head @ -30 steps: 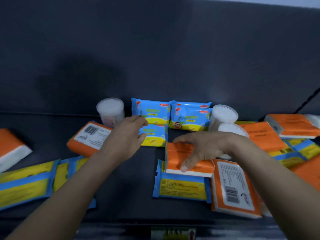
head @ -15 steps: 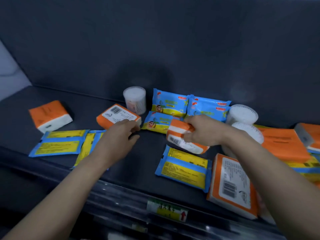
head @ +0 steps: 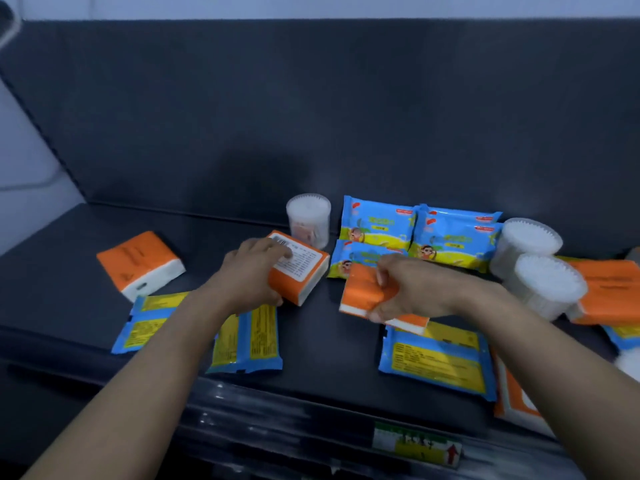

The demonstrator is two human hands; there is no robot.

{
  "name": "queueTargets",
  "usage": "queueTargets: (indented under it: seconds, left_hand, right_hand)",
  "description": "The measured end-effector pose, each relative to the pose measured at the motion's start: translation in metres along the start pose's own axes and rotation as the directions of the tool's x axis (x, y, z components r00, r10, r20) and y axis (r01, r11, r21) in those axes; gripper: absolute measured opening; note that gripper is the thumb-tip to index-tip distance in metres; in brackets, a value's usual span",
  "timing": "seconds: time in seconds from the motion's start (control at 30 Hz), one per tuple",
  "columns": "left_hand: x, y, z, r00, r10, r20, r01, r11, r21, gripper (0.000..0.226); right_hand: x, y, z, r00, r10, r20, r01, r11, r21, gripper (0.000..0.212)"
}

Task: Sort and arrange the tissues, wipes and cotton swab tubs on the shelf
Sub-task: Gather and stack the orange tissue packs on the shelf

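Since the earlier frame, the left hand (head: 249, 277) has closed round the orange, white-labelled tissue pack (head: 304, 271), tilted up on the dark shelf (head: 311, 341); the right hand (head: 415, 289) grips a second orange-and-white tissue pack (head: 360, 289) before the blue wipe packets (head: 377, 223).

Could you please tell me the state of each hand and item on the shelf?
Left hand: grips the barcode-up tissue pack.
Right hand: grips the second tissue pack.
Far-left tissue pack: lies flat, untouched.
Rear swab tub: stands upright.
Front wipes pack: lies back side up.
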State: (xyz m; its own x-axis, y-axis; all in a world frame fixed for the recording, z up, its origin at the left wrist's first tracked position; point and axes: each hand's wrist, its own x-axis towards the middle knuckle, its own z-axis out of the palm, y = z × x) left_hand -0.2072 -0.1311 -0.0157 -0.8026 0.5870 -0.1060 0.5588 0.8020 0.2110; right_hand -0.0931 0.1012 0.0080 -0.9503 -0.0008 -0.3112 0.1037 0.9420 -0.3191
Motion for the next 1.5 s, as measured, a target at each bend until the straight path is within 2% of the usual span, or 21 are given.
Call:
queueTargets:
  seconds: [0.07,0.13,0.27,0.3,0.47,0.57,0.7,0.8,0.9,1.0,1.1,1.3,1.37,1.5]
  left_hand:
    - [0.007,-0.006,0.001,0.999,0.047,0.0,-0.047,0.998,0.029,0.078]
    - [0.014,-0.01,0.004,0.996,0.085,0.003,-0.085,0.996,-0.015,0.077]
    - [0.023,-0.013,0.009,0.985,0.174,-0.017,-0.175,0.983,-0.058,0.079]
    - [0.024,-0.014,0.011,0.979,0.2,-0.039,-0.202,0.978,-0.048,0.077]
    - [0.029,-0.021,0.011,0.932,0.282,-0.226,-0.311,0.944,-0.106,0.051]
    - [0.025,-0.02,-0.001,0.908,0.256,-0.332,-0.34,0.913,-0.226,0.032]
    - [0.016,-0.017,-0.016,0.941,0.141,-0.307,-0.299,0.769,-0.565,0.018]
    - [0.009,-0.006,-0.02,0.949,0.134,-0.284,-0.291,0.716,-0.634,0.015]
    - [0.002,0.014,-0.028,0.954,0.137,-0.266,-0.286,0.679,-0.676,0.022]
    - [-0.01,0.042,-0.039,0.941,0.2,-0.274,-0.336,0.653,-0.679,0.03]
    - [-0.02,0.085,-0.046,0.907,0.282,-0.313,-0.421,0.596,-0.684,0.029]
    - [-0.045,0.212,-0.043,0.838,0.384,-0.388,-0.541,0.487,-0.686,0.019]
    - [-0.057,0.259,-0.037,0.81,0.437,-0.391,-0.576,0.468,-0.67,0.023]
    - [-0.085,0.345,-0.019,0.746,0.561,-0.359,-0.637,0.442,-0.632,0.044]
  right_hand:
    - [-0.004,-0.001,-0.001,0.997,0.06,0.045,-0.062,0.997,0.042,0.046]
    - [-0.008,0.0,0.001,0.992,0.116,0.045,-0.12,0.988,0.101,0.048]
    - [-0.008,-0.004,0.006,0.972,0.219,0.082,-0.23,0.957,0.175,0.088]
    - [-0.007,-0.005,0.007,0.968,0.236,0.089,-0.249,0.952,0.177,0.093]
    - [-0.002,-0.007,0.012,0.965,0.262,0.03,-0.261,0.934,0.243,0.082]
    - [0.001,-0.003,0.015,0.958,0.286,0.001,-0.279,0.935,0.216,0.078]
    - [0.005,-0.008,0.018,0.949,0.315,-0.007,-0.308,0.931,0.195,0.083]
    - [-0.002,-0.013,0.014,0.949,0.283,-0.142,-0.252,0.946,0.202,0.066]
    - [-0.025,-0.013,0.003,0.918,0.259,-0.3,-0.212,0.96,0.182,0.049]
    - [-0.063,-0.006,-0.01,0.867,0.264,-0.423,-0.221,0.964,0.148,0.042]
    - [-0.111,0.008,-0.022,0.79,0.288,-0.541,-0.254,0.957,0.139,0.037]
    - [-0.232,0.058,-0.028,0.657,0.382,-0.649,-0.331,0.921,0.207,0.032]
    - [-0.277,0.079,-0.023,0.587,0.422,-0.691,-0.373,0.898,0.232,0.033]
    - [-0.369,0.128,-0.008,0.439,0.5,-0.746,-0.478,0.833,0.277,0.033]
